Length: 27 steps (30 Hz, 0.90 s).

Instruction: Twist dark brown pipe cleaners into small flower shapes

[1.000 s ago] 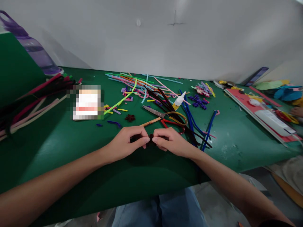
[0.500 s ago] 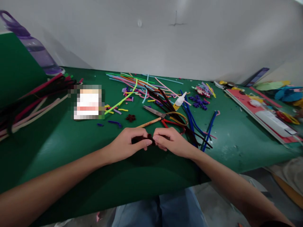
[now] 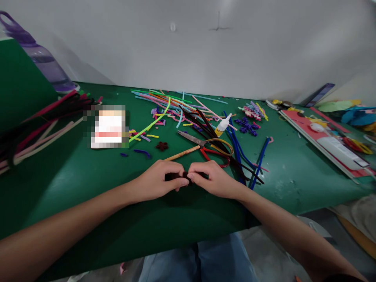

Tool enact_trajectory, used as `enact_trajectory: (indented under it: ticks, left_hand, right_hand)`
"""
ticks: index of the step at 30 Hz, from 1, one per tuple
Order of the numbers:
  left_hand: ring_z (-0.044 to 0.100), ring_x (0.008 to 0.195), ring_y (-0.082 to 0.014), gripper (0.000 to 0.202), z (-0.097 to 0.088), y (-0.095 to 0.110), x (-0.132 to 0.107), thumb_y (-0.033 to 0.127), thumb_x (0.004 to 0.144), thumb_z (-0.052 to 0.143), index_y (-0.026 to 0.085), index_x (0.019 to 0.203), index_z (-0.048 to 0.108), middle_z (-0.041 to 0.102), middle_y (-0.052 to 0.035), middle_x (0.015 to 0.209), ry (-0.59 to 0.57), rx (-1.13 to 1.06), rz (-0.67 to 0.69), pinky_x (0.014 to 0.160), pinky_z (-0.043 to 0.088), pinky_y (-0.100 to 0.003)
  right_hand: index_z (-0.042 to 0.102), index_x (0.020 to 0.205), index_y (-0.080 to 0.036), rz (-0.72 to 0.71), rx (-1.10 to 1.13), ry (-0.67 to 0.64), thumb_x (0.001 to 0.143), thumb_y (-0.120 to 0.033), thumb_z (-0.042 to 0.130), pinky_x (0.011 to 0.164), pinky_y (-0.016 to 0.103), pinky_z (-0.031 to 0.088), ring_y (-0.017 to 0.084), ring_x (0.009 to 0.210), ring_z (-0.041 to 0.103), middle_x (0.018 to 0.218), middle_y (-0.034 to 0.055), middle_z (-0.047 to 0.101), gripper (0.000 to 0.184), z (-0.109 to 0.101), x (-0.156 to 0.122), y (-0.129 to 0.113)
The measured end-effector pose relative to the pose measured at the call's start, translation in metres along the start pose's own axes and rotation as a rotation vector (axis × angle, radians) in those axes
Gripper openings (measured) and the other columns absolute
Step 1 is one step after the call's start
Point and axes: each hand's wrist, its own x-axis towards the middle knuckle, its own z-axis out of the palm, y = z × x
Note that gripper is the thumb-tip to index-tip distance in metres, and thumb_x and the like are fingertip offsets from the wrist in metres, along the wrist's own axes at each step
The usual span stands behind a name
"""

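Observation:
My left hand (image 3: 160, 181) and my right hand (image 3: 212, 179) meet fingertip to fingertip low over the green table (image 3: 88, 203). Both pinch one dark brown pipe cleaner (image 3: 179, 176), most of it hidden under the fingers. Just beyond my knuckles lie an orange stick (image 3: 182, 152), scissors (image 3: 202, 141) with yellow-brown handles and a red pipe cleaner loop (image 3: 216, 154). A small dark flower-shaped pipe cleaner piece (image 3: 161, 146) lies a little past my left hand.
A heap of coloured pipe cleaners (image 3: 173, 107) covers the table's middle, with a small glue bottle (image 3: 222, 125) and blue pipe cleaners (image 3: 258, 156) to the right. Long pink and dark pipe cleaners (image 3: 44, 125) lie left, near a purple bottle (image 3: 44, 62). Craft boards (image 3: 326, 141) sit far right.
Both hands have crept slightly away from me and closed tighter together on the dark pipe cleaner; less of it shows between the fingers now.

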Motion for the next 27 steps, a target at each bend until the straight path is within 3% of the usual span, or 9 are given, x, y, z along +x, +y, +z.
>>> enact_trajectory:
  ticks: [9, 16, 22, 27]
  left_hand:
    - [0.056, 0.063, -0.0123, 0.025, 0.0008, 0.0008, -0.0013, 0.032, 0.086, 0.052, 0.015, 0.068, 0.059, 0.062, -0.0009, 0.067, 0.049, -0.057, -0.038, 0.059, 0.041, -0.02]
    - [0.056, 0.061, -0.0121, 0.025, 0.0003, 0.0003, -0.002, 0.032, 0.086, 0.052, 0.015, 0.067, 0.057, 0.061, 0.0001, 0.064, 0.044, -0.05, -0.041, 0.058, 0.04, -0.02]
    - [0.055, 0.06, -0.0116, 0.023, -0.0007, -0.0005, -0.0007, 0.027, 0.086, 0.054, 0.015, 0.066, 0.054, 0.061, 0.0008, 0.061, -0.025, 0.0, 0.018, 0.06, 0.039, -0.02]
    - [0.056, 0.061, -0.0123, 0.025, 0.0005, -0.0004, 0.0, 0.029, 0.086, 0.053, 0.015, 0.066, 0.056, 0.061, -0.0001, 0.063, 0.0, -0.017, -0.013, 0.059, 0.04, -0.021]
  right_hand:
    - [0.042, 0.068, -0.018, 0.147, 0.331, -0.046, 0.094, -0.034, 0.035, 0.048, 0.02, 0.029, 0.008, 0.05, 0.036, 0.057, -0.0046, 0.04, 0.032, -0.0038, -0.0009, -0.002]
    - [0.049, 0.068, -0.016, 0.086, 0.159, -0.055, 0.09, -0.028, 0.046, 0.051, 0.02, 0.028, 0.007, 0.051, 0.037, 0.054, -0.0055, 0.042, 0.025, -0.004, -0.0004, -0.0006]
    - [0.05, 0.068, -0.016, 0.049, 0.124, -0.081, 0.09, -0.026, 0.047, 0.053, 0.02, 0.028, 0.007, 0.053, 0.038, 0.056, -0.0054, 0.043, 0.024, -0.0018, 0.0002, 0.0005]
    - [0.049, 0.067, -0.016, 0.075, 0.14, -0.054, 0.09, -0.026, 0.047, 0.052, 0.02, 0.028, 0.007, 0.051, 0.037, 0.055, -0.0056, 0.042, 0.025, -0.0025, 0.0007, -0.0003]
